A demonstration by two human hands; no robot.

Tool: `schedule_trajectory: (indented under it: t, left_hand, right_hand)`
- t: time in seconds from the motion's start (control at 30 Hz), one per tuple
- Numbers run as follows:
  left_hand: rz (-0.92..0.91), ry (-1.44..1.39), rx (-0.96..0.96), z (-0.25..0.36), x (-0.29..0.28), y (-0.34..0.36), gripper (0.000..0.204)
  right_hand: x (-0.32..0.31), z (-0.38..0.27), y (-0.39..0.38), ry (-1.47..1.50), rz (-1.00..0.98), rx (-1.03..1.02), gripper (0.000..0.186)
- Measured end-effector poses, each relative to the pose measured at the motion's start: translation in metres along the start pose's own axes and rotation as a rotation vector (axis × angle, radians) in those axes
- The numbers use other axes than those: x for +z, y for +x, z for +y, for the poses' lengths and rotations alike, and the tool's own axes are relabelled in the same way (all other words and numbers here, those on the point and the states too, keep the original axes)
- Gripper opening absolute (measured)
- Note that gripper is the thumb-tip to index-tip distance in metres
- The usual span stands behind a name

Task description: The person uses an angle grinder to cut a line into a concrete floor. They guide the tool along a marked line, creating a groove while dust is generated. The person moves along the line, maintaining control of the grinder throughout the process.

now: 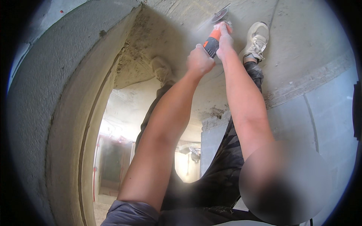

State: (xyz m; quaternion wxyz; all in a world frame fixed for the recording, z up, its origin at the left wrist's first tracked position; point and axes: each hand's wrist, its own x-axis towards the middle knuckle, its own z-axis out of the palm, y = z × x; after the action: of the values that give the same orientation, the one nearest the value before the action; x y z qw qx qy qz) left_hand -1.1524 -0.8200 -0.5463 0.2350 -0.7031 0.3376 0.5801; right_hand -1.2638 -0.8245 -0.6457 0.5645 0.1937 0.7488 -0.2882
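Note:
My left hand [200, 59] grips the rear of an orange and black angle grinder [212, 42]. My right hand [225, 41] is closed round the tool's front end, near its head. The grinder's round disc [220, 15] is at the dusty grey concrete surface [192, 28], beside a thin straight mark; whether it touches cannot be told. My white, dust-covered right shoe [257, 39] rests just right of the tool, and my other shoe [162, 69] is further left and lower in the view, both below dark trouser legs.
A rough concrete edge [56, 94] with a long groove curves down the left. An opening beside it shows a bright room with a dark panel [117, 169]. Pale blockwork [294, 120] with a crack or channel fills the right. Loose debris [128, 56] lies along the left edge.

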Motion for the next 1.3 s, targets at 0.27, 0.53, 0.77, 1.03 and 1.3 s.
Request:
schedule_trajectory:
  t: [0.27,0.53,0.77,1.03,1.3]
  left_hand:
    - [0.009,0.043,-0.011,-0.020,0.002,-0.001,0.059]
    - [0.028,-0.001,0.023,-0.005,0.002,0.005,0.050]
    - [0.027,0.052,0.028,0.028,0.003,-0.001,0.051]
    - [0.044,-0.043,0.086,0.015,0.004,0.010,0.050]
    - [0.070,0.014,0.126,0.035,0.006,0.013,0.051]
  right_hand:
    - [-0.003,0.030,0.005,0.058,-0.025,-0.029,0.019]
    - [-0.003,0.007,0.013,0.026,-0.069,0.014,0.070]
    - [-0.012,-0.013,0.027,0.087,-0.038,0.017,0.053]
    - [0.001,0.008,0.030,-0.114,0.111,-0.021,0.067]
    - [-0.002,-0.013,0.036,-0.069,0.086,-0.085,0.065]
